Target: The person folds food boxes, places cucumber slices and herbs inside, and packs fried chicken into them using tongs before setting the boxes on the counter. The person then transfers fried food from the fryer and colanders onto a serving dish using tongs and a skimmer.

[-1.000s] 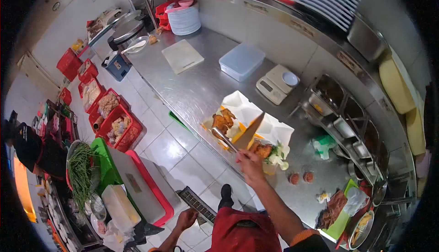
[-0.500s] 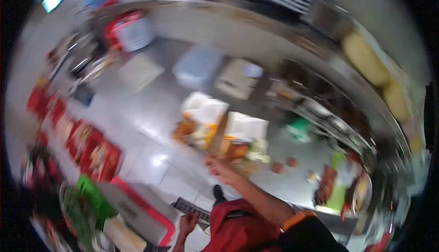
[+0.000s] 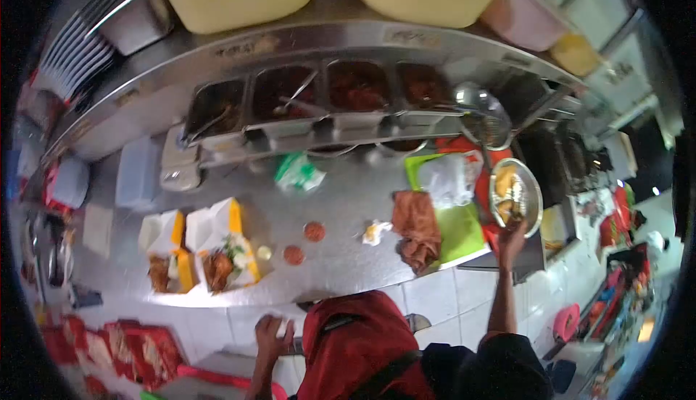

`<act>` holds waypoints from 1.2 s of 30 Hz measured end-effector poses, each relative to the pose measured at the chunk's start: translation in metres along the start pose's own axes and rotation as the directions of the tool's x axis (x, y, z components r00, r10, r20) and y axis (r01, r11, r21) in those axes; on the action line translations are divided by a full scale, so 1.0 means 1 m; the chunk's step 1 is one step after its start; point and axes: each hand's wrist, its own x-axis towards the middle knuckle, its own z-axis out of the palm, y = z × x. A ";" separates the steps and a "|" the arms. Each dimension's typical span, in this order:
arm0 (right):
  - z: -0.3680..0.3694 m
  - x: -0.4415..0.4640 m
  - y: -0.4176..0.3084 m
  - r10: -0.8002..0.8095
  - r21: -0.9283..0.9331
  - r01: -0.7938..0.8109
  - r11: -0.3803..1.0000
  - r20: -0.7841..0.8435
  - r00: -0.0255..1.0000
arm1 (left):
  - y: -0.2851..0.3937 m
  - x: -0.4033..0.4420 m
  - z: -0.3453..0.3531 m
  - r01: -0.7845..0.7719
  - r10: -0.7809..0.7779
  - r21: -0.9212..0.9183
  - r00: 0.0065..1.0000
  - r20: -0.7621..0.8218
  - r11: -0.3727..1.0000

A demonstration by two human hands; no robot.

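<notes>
Where the white-tiled floor point(image 3: 435, 295) runs beneath the steel counter point(image 3: 348, 269), I stretch toward the metal bowl point(image 3: 528, 195) near its right end, right hand point(image 3: 513, 234) at the near rim, grip unclear, left hand point(image 3: 272, 337) hanging half-curled, contents unclear.

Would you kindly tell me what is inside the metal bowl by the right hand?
The metal bowl holds yellowish food pieces; whatever lies beneath the right hand is hidden.
</notes>
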 end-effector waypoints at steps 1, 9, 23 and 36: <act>0.022 0.000 0.057 0.071 0.261 -0.091 0.961 0.086 0.994 | 0.028 0.033 -0.002 -0.080 0.081 0.068 0.996 -0.020 0.994; 0.080 -0.029 0.012 0.063 0.734 -0.351 0.582 0.390 0.919 | 0.087 0.121 0.020 0.076 -0.085 0.265 0.996 0.022 0.961; 0.110 -0.124 -0.366 -0.931 0.870 0.378 0.316 0.361 -0.054 | 0.021 0.115 -0.066 0.160 -0.114 0.287 0.979 -0.171 0.944; 0.027 -0.235 -0.513 -0.973 0.895 0.414 0.166 0.217 -0.078 | -0.205 0.048 -0.151 0.243 -0.147 0.608 0.968 -0.204 0.756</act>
